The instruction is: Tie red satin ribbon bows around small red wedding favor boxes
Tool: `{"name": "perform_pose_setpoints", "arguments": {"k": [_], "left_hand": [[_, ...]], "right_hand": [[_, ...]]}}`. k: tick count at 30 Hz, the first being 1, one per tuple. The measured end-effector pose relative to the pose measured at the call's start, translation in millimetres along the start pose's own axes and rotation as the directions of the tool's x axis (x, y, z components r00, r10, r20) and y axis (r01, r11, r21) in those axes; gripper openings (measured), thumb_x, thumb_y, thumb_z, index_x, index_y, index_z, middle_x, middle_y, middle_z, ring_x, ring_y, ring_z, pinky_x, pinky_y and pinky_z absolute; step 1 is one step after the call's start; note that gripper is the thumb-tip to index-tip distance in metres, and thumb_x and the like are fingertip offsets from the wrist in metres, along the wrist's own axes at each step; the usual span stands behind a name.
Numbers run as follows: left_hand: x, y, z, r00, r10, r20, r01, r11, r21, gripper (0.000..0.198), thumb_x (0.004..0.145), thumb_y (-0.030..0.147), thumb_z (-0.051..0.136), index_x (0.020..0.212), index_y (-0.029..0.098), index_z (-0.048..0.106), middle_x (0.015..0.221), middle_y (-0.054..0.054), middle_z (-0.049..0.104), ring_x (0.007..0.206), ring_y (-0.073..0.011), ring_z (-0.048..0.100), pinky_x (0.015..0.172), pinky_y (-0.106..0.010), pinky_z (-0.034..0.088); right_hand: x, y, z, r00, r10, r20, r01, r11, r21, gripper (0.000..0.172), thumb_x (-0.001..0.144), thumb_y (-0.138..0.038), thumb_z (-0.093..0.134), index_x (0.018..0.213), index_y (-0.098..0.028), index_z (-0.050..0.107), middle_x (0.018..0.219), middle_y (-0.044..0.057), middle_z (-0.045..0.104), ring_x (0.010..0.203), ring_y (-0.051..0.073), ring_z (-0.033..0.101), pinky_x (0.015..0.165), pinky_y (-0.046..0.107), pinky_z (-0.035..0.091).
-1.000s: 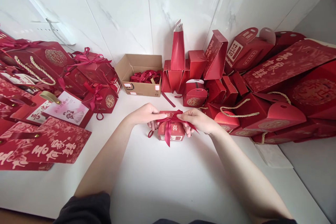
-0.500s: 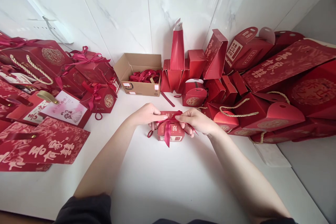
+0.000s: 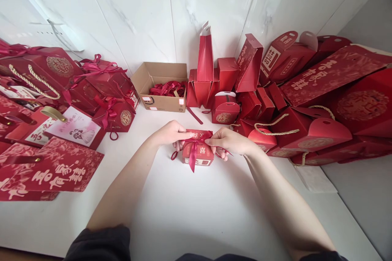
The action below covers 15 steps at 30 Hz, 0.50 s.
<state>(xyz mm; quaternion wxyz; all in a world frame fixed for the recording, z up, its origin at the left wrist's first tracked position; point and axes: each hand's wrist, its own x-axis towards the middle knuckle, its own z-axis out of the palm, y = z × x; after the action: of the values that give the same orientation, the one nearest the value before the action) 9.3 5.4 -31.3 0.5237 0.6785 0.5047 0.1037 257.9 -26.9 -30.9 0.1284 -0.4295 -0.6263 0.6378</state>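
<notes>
A small red gift box (image 3: 202, 154) with a gold character stands on the white tabletop (image 3: 190, 208) in the middle. A dark red ribbon (image 3: 193, 151) is wrapped round it, one tail hanging down its front. My left hand (image 3: 170, 133) rests on the box's left top, fingers pinched on the ribbon. My right hand (image 3: 227, 142) pinches the ribbon on the right side of the box, fingers closed. Both hands meet over the box's top.
An open cardboard carton (image 3: 159, 86) of red ribbons sits by the wall. Folded red boxes and bags (image 3: 232, 77) pile behind and to the right. Ribboned red boxes (image 3: 114, 111) and large red gift bags (image 3: 52, 171) crowd the left. A marble wall stands behind.
My right hand has drawn in closer to the box, its fingers pulling the ribbon toward the middle. The left hand stays on the box. The view shifted slightly.
</notes>
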Motion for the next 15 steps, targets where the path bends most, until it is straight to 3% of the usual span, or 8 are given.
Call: {"name": "perform_pose_setpoints", "arguments": {"k": [7,11,15], "left_hand": [[-5,8,2.5,1.000,0.000,0.006,-0.001,0.999,0.040,0.052,0.077,0.063,0.063,0.058,0.015,0.059,0.052,-0.003,0.062,0.045,-0.0115,0.055,0.047,-0.024,0.047],[-11,16,5.9,0.993,0.076,-0.093,-0.057,0.980,0.193,0.058,0.068,0.065,0.068,0.048,0.017,0.045,0.046,0.002,0.051,0.043,-0.0096,0.047,0.043,-0.023,0.035],[-18,23,7.3,0.990,0.041,-0.132,0.001,0.952,0.306,0.059,0.066,0.066,0.069,0.047,0.018,0.039,0.042,0.005,0.042,0.040,-0.0088,0.040,0.042,-0.024,0.027]], "right_hand": [[-14,0,-16,0.986,0.073,0.149,-0.059,0.994,-0.094,0.043,0.089,-0.051,0.055,0.071,-0.013,0.064,0.051,0.004,0.064,0.043,0.012,0.058,0.048,0.024,0.037],[-16,1,-20,0.963,0.137,0.233,-0.092,0.976,-0.197,0.042,0.089,-0.051,0.053,0.074,-0.013,0.065,0.059,0.005,0.068,0.051,0.013,0.063,0.054,0.023,0.042],[-18,0,-21,0.956,0.168,0.242,-0.093,0.952,-0.293,0.034,0.090,-0.044,0.052,0.082,-0.014,0.067,0.069,0.006,0.070,0.062,0.016,0.066,0.059,0.024,0.045]]}}
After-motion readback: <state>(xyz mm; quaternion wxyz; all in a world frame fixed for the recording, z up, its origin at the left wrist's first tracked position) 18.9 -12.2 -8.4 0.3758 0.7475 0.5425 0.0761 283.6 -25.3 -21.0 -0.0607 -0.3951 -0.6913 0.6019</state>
